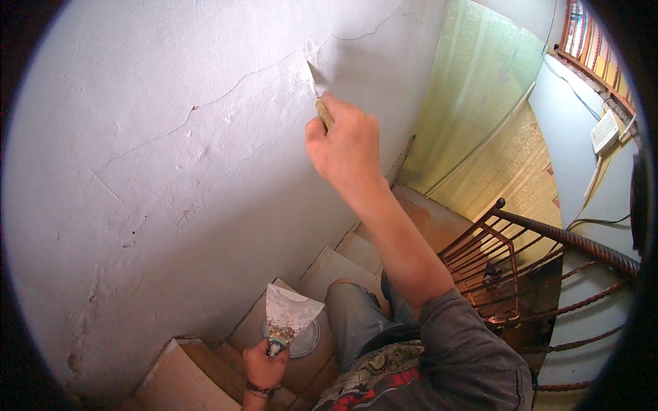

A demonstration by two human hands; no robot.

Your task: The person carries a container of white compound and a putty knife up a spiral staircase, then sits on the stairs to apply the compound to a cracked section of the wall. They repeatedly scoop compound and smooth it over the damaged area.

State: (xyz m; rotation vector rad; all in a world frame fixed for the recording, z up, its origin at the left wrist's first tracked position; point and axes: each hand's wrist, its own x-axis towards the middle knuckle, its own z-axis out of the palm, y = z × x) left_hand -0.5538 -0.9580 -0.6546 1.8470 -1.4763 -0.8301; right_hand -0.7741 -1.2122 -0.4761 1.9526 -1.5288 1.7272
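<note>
My right hand is closed round the wooden handle of a small putty knife. Its narrow blade lies against the wall, at a patch of fresh white filler over a long crack. Lower down, my left hand grips a wide putty knife, its broad blade pointing up and smeared with whitish and brown residue. Behind that blade, partly hidden by it, a round pale container or lid rests on a step.
The pale wall has cracks and chipped spots. Stairs run along its foot, under my legs. To the right stands a rusty metal railing; beyond it are a yellow-green curtain and a white box with cables.
</note>
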